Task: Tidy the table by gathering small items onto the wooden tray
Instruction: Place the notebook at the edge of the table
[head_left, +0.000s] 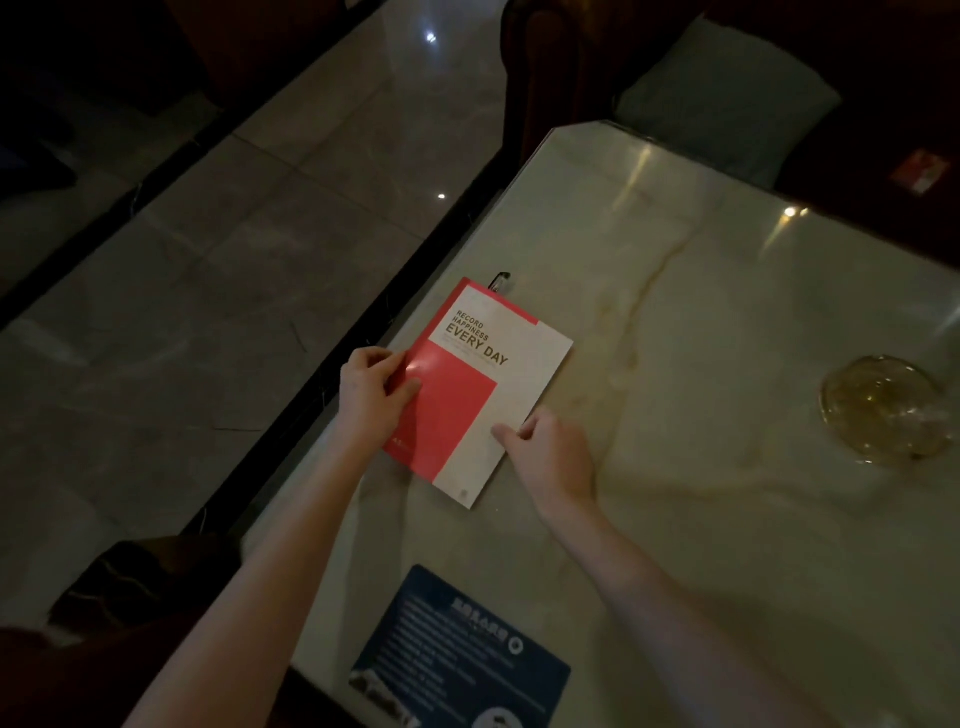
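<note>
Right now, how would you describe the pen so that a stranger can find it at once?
Start from the pale marble table and find the red and white notebook near its left edge, held by the left hand and the right hand. The pen peeks out from under the notebook's far corner. It is the only slim, dark thing there, mostly hidden.

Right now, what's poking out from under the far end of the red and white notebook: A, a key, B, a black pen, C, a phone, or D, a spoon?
B: a black pen with a clip sticks out past the far edge of the notebook.
</note>
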